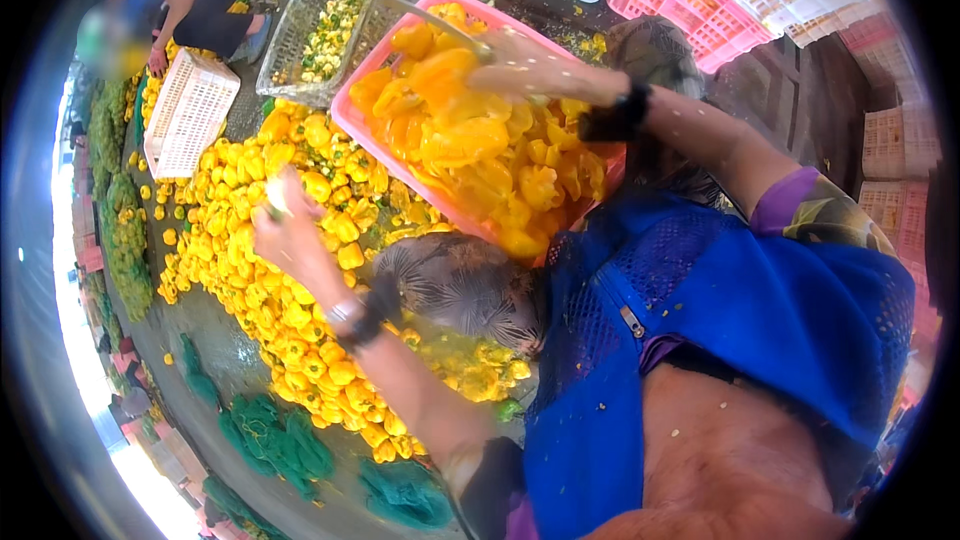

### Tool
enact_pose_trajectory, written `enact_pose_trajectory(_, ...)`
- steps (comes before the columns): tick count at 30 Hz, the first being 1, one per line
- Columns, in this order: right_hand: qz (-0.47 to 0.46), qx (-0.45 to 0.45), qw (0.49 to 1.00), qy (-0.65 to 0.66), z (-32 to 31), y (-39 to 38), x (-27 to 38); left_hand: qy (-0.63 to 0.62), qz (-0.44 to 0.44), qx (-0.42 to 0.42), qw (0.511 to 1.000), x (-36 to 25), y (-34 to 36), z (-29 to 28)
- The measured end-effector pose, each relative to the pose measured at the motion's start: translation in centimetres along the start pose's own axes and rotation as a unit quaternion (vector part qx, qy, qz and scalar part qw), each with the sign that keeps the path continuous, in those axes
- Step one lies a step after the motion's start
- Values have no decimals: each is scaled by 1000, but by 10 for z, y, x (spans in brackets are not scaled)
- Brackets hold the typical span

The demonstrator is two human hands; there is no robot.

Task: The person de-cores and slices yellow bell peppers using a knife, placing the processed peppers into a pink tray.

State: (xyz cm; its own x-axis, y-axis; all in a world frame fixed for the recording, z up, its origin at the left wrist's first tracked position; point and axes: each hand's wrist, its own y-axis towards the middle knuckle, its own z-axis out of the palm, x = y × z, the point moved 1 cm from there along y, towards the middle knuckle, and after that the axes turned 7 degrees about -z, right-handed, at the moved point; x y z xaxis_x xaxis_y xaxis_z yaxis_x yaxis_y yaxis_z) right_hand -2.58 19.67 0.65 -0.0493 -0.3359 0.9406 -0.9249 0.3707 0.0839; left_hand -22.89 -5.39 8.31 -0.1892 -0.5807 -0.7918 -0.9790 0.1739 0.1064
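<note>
My right hand (pixel 510 68) grips a knife (pixel 430 18) over a pink basin (pixel 390 170) heaped with cut yellow pepper pieces (pixel 460 135); its blade points up and left. Lower and farther left, my left hand (pixel 292 235) is closed around something small, pale and greenish, blurred and too unclear to name. Beneath it spreads a large pile of yellow peppers (pixel 330 370). A dark patterned covered bulk (pixel 455 290), perhaps my leg, lies just below the basin.
A wire basket (pixel 290 35) with pale scraps stands beyond the pile. A white crate (pixel 190 115) is near a bent-over person (pixel 180 0) at upper left. Stacked pink crates (pixel 690 10) line the upper right. Green netting (pixel 275 440) lies on the floor at lower left.
</note>
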Motion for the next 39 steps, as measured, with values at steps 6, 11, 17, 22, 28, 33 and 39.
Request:
enact_pose_trajectory(6,-155,5,964,-218,26,77,-23,-194,-6,142,971,-21,175,26)
enact_pose_trajectory(11,-135,16,986,-93,33,50,-64,32,-11,51,998,111,212,-21)
enact_pose_trajectory(17,95,46,994,33,37,33,-44,650,207,45,730,394,161,-95)
enact_pose_trajectory(22,148,36,988,-2,49,42,-16,429,-131,13,894,466,132,-63)
enact_pose_trajectory(28,183,17,982,-49,61,45,-10,550,-97,61,828,487,137,-1)
enact_pose_trajectory(33,187,35,981,-36,72,48,-9,703,-95,129,693,473,156,19)
enact_pose_trajectory(39,179,35,983,-6,80,40,1,631,-216,204,716,461,171,13)
